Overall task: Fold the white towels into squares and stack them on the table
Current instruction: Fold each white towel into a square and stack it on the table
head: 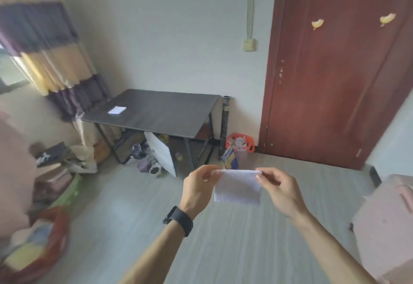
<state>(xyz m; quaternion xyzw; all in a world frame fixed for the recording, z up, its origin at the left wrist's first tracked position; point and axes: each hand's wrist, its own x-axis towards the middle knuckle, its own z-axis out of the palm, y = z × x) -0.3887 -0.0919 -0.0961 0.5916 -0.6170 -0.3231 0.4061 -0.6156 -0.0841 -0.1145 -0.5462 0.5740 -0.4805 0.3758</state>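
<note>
Grey floorboards (pixel 223 250) ran toward a dark surface (pixel 156 116) at twelve o'clock, where one folded white towel (pixel 116 110) lay near its ten o'clock corner. Well apart from it, the left hand (pixel 197 185) and right hand (pixel 279 188) held a second white towel (pixel 238 186) in the air. Their fingers (pixel 264 172) pinched its top corners at nine and three o'clock, and the cloth hung below.

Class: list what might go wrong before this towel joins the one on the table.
1. The left hand and right hand pinch only the top edge of the held towel in mid-air; its folds may fall open.
2. The folded towel on the table lies near the left edge; a careless stack might slide off.
</note>
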